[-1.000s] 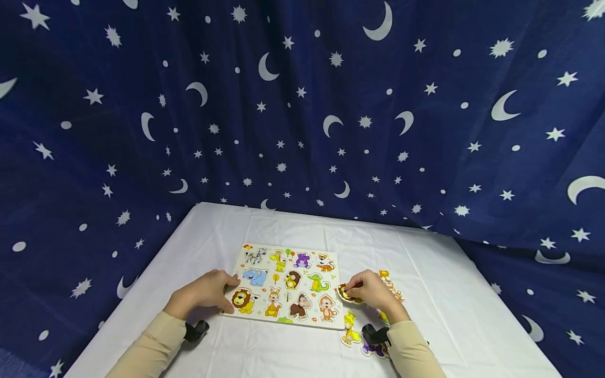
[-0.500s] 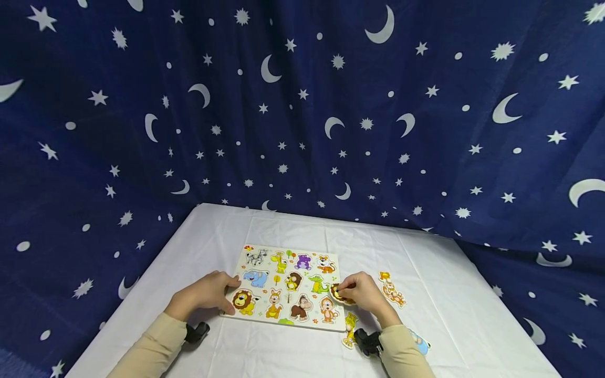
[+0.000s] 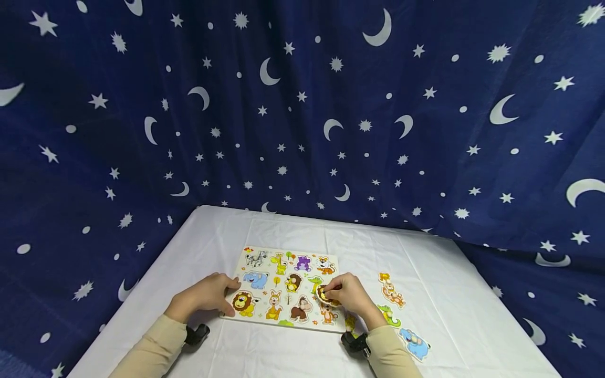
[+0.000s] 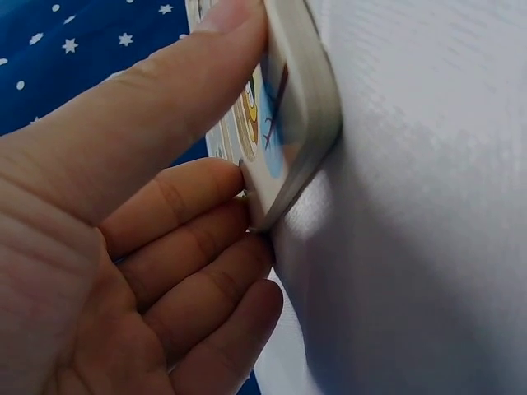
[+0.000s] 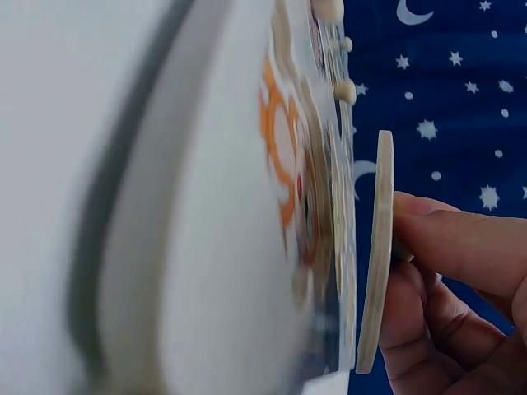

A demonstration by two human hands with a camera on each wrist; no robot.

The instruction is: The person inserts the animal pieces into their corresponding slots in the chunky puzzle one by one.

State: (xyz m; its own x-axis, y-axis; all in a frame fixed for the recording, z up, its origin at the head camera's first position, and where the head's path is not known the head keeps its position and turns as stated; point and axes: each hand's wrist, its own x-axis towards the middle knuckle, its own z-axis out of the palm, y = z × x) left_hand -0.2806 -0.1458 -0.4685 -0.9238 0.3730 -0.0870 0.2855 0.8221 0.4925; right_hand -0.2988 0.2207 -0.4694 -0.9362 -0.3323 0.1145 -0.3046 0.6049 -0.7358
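The wooden animal puzzle board (image 3: 260, 319) lies flat on the white-covered table. My left hand (image 3: 207, 295) holds its left edge; in the left wrist view the thumb (image 4: 239, 16) lies on the board's face, the other fingers against its edge at the corner. My right hand (image 3: 353, 296) pinches a brown-and-yellow puzzle piece (image 3: 324, 295) over the board's right side, between the crocodile and monkey pictures. In the right wrist view this piece (image 5: 377, 255) stands apart from the board's face, gripped from its knob side. Its exact animal is partly hidden by my fingers.
Right of the board lie loose pieces: orange animals (image 3: 394, 295), a crocodile (image 3: 389, 316) and a blue elephant (image 3: 415, 344). A yellow piece (image 3: 350, 322) is partly hidden beside my right wrist. A dark blue star-patterned curtain (image 3: 302, 105) hangs behind the table.
My right hand has moved left with the brown-and-yellow piece, from beside the board to above it. The crocodile and elephant pieces are uncovered. My left hand has stayed in place.
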